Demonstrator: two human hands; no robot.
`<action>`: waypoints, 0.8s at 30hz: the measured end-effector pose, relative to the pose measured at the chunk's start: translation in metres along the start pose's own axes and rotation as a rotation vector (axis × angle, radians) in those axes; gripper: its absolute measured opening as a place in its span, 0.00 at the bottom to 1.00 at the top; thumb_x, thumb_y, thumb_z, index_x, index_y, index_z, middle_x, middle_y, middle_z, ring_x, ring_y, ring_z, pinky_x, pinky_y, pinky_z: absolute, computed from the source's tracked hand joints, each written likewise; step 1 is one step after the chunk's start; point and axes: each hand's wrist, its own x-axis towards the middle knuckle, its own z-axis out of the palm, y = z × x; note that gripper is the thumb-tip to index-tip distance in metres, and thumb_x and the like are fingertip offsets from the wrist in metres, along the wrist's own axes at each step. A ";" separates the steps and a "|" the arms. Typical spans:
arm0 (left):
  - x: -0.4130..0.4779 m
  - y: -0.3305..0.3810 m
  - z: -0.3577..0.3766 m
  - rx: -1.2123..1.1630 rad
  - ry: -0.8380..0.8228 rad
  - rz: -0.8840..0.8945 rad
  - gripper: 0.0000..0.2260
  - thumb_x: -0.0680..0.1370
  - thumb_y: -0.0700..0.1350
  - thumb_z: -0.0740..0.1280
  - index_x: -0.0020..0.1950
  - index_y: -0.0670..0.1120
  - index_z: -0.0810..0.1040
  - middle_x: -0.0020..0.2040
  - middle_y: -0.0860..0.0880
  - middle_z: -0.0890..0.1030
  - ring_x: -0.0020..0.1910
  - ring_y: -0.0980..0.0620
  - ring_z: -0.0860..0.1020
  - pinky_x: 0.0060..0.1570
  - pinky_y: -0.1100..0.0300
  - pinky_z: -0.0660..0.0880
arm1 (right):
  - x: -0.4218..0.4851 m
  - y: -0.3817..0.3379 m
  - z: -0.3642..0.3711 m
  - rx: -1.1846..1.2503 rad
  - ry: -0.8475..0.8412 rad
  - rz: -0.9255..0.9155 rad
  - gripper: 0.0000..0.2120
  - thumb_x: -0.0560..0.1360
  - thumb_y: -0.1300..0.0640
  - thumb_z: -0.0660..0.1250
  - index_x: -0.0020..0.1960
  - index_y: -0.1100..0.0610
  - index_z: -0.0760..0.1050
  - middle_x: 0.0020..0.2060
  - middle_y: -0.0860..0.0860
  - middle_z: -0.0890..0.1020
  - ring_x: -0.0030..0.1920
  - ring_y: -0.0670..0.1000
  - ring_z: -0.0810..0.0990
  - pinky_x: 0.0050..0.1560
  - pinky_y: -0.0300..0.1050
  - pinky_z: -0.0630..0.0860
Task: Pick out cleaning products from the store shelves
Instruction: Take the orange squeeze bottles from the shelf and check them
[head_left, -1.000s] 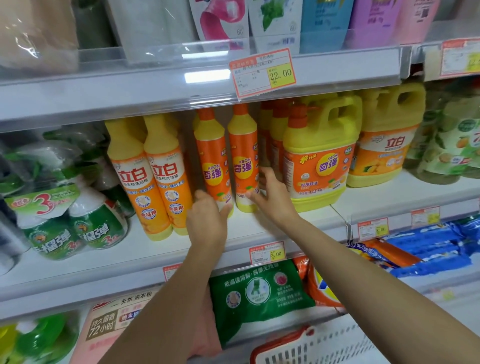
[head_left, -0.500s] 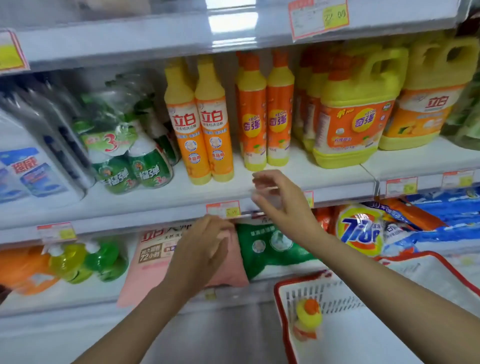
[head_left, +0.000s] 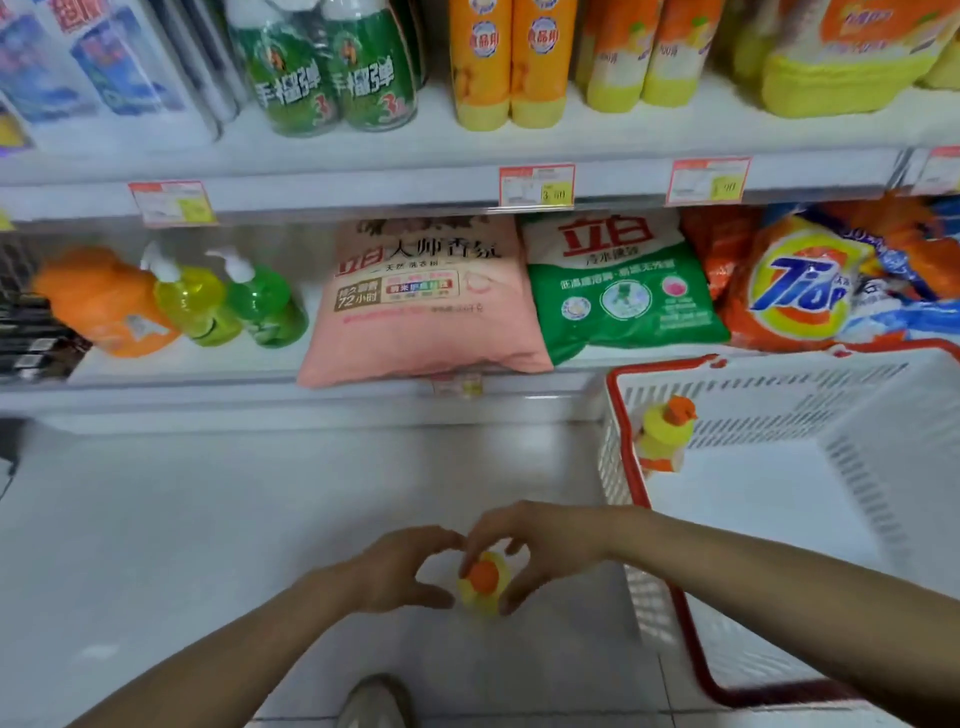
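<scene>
"One bottle in the basket so far?"

"Yes. A white basket (head_left: 769, 405) with a red rim sits on the floor. One yellow bottle with an orange cap, the stored bottle (head_left: 665, 436), stands upright inside it, against the wall on the person's left."

"And the next pick?"

"A second bottle of the same kind, the held bottle (head_left: 485, 582), is outside the basket, to its left, and apart from its rim. It is seen from above, low over the pale floor, cap upward."

"Who has hold of it?"

"Both hands. The right hand (head_left: 540, 551), on the basket side, curls its fingers and thumb round the bottle's top. The left hand (head_left: 395, 571), on the side away from the basket, curves thumb and forefinger round it, with floor showing between palm and bottle."

"So what is left?"

"By my reading, this bottle has not yet gone in. It needs a short carry to the right, over the red rim, and there is plenty of open floor inside the basket for it."

"Anything more to choose from?"

"Beyond the basket, the shelves (head_left: 363, 176) hold more stock: a pink bag (head_left: 421, 301), a green bag (head_left: 618, 291) and an orange detergent bag (head_left: 800, 286) directly behind the basket's far wall. How many items are wanted, I cannot tell."
</scene>
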 end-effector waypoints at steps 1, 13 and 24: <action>0.002 -0.001 0.008 -0.032 0.013 -0.009 0.30 0.75 0.57 0.71 0.74 0.54 0.65 0.70 0.54 0.71 0.66 0.57 0.69 0.63 0.67 0.63 | 0.001 0.001 0.007 0.000 0.036 -0.026 0.22 0.72 0.57 0.76 0.65 0.54 0.78 0.63 0.51 0.77 0.62 0.50 0.76 0.63 0.48 0.75; 0.001 0.036 -0.014 -0.538 0.395 0.122 0.27 0.66 0.57 0.77 0.62 0.63 0.70 0.54 0.64 0.80 0.54 0.63 0.79 0.56 0.64 0.76 | -0.024 -0.037 -0.065 0.256 0.610 -0.129 0.09 0.76 0.58 0.71 0.56 0.56 0.79 0.51 0.56 0.83 0.52 0.53 0.83 0.51 0.50 0.82; 0.007 0.156 -0.154 -0.542 0.830 0.420 0.26 0.65 0.60 0.77 0.60 0.63 0.72 0.53 0.66 0.81 0.50 0.63 0.81 0.45 0.69 0.78 | -0.110 -0.113 -0.204 0.212 0.989 -0.403 0.12 0.81 0.62 0.62 0.63 0.64 0.73 0.57 0.61 0.82 0.60 0.54 0.81 0.60 0.50 0.78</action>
